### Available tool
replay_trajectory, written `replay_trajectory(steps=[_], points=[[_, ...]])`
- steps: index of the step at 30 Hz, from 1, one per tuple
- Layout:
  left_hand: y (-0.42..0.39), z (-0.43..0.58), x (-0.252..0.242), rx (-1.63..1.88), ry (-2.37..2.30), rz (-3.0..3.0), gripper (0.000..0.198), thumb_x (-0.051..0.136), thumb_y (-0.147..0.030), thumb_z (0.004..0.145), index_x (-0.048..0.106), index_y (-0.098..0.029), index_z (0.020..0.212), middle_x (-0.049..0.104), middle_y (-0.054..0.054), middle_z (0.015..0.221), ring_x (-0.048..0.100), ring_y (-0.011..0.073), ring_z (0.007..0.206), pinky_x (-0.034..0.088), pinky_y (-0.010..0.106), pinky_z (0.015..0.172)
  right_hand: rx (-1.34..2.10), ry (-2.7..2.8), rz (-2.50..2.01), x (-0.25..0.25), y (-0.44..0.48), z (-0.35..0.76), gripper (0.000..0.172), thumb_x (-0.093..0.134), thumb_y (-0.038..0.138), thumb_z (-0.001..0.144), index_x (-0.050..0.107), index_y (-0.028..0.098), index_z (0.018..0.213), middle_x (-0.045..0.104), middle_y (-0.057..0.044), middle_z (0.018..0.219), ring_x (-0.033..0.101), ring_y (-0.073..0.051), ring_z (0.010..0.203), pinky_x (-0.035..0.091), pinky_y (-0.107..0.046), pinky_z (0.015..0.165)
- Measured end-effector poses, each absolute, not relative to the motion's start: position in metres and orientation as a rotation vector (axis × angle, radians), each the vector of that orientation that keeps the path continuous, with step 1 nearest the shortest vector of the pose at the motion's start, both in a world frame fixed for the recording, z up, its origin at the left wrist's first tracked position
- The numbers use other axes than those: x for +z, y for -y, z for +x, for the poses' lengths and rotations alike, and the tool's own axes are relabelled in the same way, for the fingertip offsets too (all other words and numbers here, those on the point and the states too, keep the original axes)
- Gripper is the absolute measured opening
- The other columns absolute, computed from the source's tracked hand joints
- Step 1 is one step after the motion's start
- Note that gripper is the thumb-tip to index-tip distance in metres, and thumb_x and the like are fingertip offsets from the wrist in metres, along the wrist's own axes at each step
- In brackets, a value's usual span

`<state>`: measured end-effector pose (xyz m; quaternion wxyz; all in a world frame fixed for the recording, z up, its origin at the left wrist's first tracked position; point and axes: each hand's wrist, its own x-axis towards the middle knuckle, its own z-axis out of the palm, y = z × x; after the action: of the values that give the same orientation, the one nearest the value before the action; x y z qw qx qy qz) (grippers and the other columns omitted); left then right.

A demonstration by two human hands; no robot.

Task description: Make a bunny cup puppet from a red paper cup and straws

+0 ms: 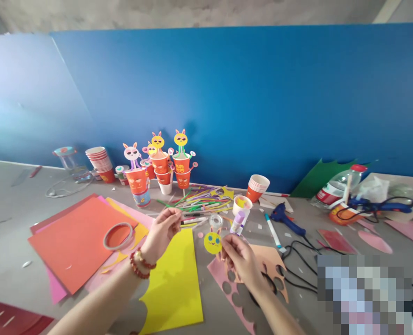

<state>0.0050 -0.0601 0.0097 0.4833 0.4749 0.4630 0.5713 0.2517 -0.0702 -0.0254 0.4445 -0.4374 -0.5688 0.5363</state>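
My right hand [239, 258] pinches a small yellow paper bunny face [212, 242] with pink ears, held just above the table. My left hand [163, 230], with a red bead bracelet at the wrist, is raised beside it with the fingertips pinched together; what they hold is too small to make out. Below the hands lie a yellow sheet [175, 284] and a pink sheet with round holes cut out [232, 291]. A purple glue stick [237, 222] and a clear tape roll [216, 220] lie just beyond the bunny face.
Red paper cups with bunny faces on sticks [159, 170] stand at the back. Cup stacks [100, 163] [257, 187], coloured straws [199, 200], orange and pink sheets [77, 239] with a tape ring [118, 236], a blue glue gun [286, 218] with black cable, a marker [272, 231], a bottle [335, 188].
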Motion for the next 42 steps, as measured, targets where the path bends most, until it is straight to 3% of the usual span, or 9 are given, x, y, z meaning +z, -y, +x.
replay_trajectory(steps=[3, 7, 9, 13, 23, 32, 37, 42], points=[[0.052, -0.023, 0.021, 1.275, -1.237, 1.397, 0.027, 0.059, -0.046, 0.089, 0.060, -0.020, 0.091, 0.060, 0.001, 0.078, 0.058, 0.0131, 0.068, 0.049, 0.025, 0.066, 1.311, 1.403, -1.080, -0.020, 0.072, 0.252, 0.046, 0.064, 0.064, 0.085, 0.054, 0.021, 0.074, 0.058, 0.003, 0.057, 0.045, -0.009, 0.042, 0.035, -0.020, 0.039], [0.058, -0.053, 0.017, 1.013, -1.411, 1.800, 0.022, 0.071, -0.042, 0.080, 0.070, -0.020, 0.085, 0.068, 0.006, 0.092, 0.062, 0.0221, 0.089, 0.050, 0.032, 0.082, 1.228, 1.425, -1.095, -0.011, 0.074, 0.256, 0.042, 0.063, 0.063, 0.086, 0.056, 0.022, 0.076, 0.058, 0.002, 0.058, 0.052, -0.013, 0.049, 0.041, -0.023, 0.045], [0.068, -0.059, 0.009, 0.867, -1.498, 1.958, 0.025, 0.075, -0.038, 0.076, 0.072, -0.021, 0.093, 0.069, 0.008, 0.100, 0.062, 0.0265, 0.097, 0.048, 0.039, 0.091, 1.225, 1.461, -1.096, -0.012, 0.074, 0.256, 0.042, 0.062, 0.063, 0.086, 0.055, 0.023, 0.075, 0.057, 0.002, 0.057, 0.051, -0.013, 0.048, 0.041, -0.023, 0.045], [0.087, -0.053, -0.008, 0.631, -1.681, 2.167, 0.031, 0.069, -0.028, 0.080, 0.068, -0.021, 0.111, 0.067, 0.012, 0.115, 0.057, 0.0334, 0.114, 0.041, 0.049, 0.103, 1.306, 1.550, -1.069, -0.021, 0.075, 0.253, 0.040, 0.060, 0.060, 0.089, 0.055, 0.022, 0.076, 0.057, 0.003, 0.059, 0.047, -0.011, 0.047, 0.038, -0.022, 0.044], [0.088, -0.041, -0.023, 0.491, -1.731, 2.381, 0.030, 0.057, -0.017, 0.087, 0.062, -0.018, 0.116, 0.063, 0.014, 0.117, 0.054, 0.0316, 0.115, 0.045, 0.048, 0.101, 1.343, 1.644, -1.094, -0.033, 0.073, 0.252, 0.038, 0.054, 0.057, 0.091, 0.050, 0.022, 0.074, 0.052, 0.006, 0.057, 0.047, -0.011, 0.044, 0.036, -0.022, 0.044], [0.098, -0.026, -0.025, 0.500, -1.560, 2.350, 0.032, 0.047, -0.010, 0.088, 0.065, -0.021, 0.112, 0.067, 0.007, 0.108, 0.066, 0.0217, 0.095, 0.053, 0.033, 0.085, 1.085, 1.850, -1.148, -0.024, 0.069, 0.256, 0.031, 0.049, 0.041, 0.092, 0.043, 0.023, 0.067, 0.048, 0.005, 0.057, 0.050, -0.014, 0.055, 0.037, -0.023, 0.054], [0.084, -0.024, -0.023, 0.427, -1.687, 2.447, 0.031, 0.047, -0.009, 0.088, 0.068, -0.020, 0.109, 0.067, 0.010, 0.105, 0.063, 0.0258, 0.103, 0.051, 0.039, 0.093, 0.895, 1.930, -1.346, -0.027, 0.062, 0.265, 0.029, 0.051, 0.035, 0.089, 0.046, 0.023, 0.063, 0.054, 0.004, 0.052, 0.052, -0.016, 0.051, 0.031, -0.024, 0.050], [0.074, -0.029, -0.022, 0.478, -1.716, 2.493, 0.028, 0.052, -0.009, 0.086, 0.067, -0.018, 0.108, 0.065, 0.012, 0.110, 0.056, 0.0304, 0.110, 0.048, 0.047, 0.097, 0.655, 1.977, -1.500, -0.029, 0.062, 0.266, 0.022, 0.054, 0.029, 0.088, 0.056, 0.023, 0.066, 0.064, 0.000, 0.059, 0.057, -0.018, 0.053, 0.028, -0.025, 0.051]])
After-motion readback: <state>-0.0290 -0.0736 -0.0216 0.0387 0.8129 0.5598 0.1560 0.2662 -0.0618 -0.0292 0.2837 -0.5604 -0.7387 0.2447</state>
